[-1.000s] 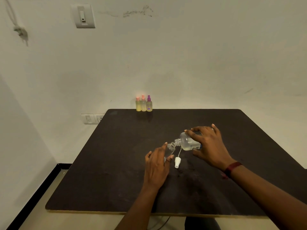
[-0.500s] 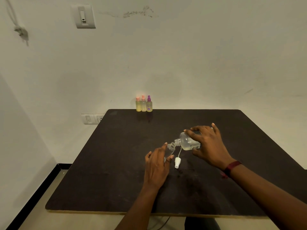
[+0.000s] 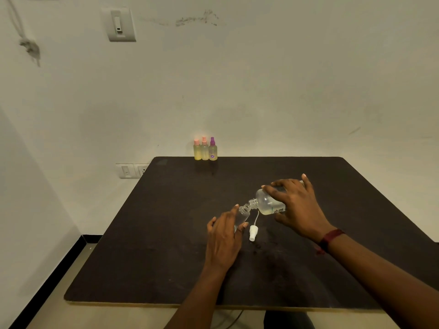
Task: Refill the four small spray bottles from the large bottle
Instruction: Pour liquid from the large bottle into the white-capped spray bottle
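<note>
My right hand (image 3: 298, 206) grips the large clear bottle (image 3: 266, 204), tipped on its side with its open neck pointing left. The neck meets the mouth of a small clear spray bottle (image 3: 243, 213) that my left hand (image 3: 224, 236) holds, tilted, on the dark table (image 3: 166, 233). A little pale liquid lies in the large bottle's lower side. The small bottle's white spray cap (image 3: 253, 233), with its thin tube, lies on the table between my hands. Three small spray bottles (image 3: 205, 150) filled with yellowish liquid stand at the table's far edge, two with pink caps, one with a purple cap.
The table stands against a pale wall with a switch plate (image 3: 131, 170) to its left. The near edge of the table (image 3: 190, 303) is close to my body. A cable (image 3: 234, 319) hangs below it.
</note>
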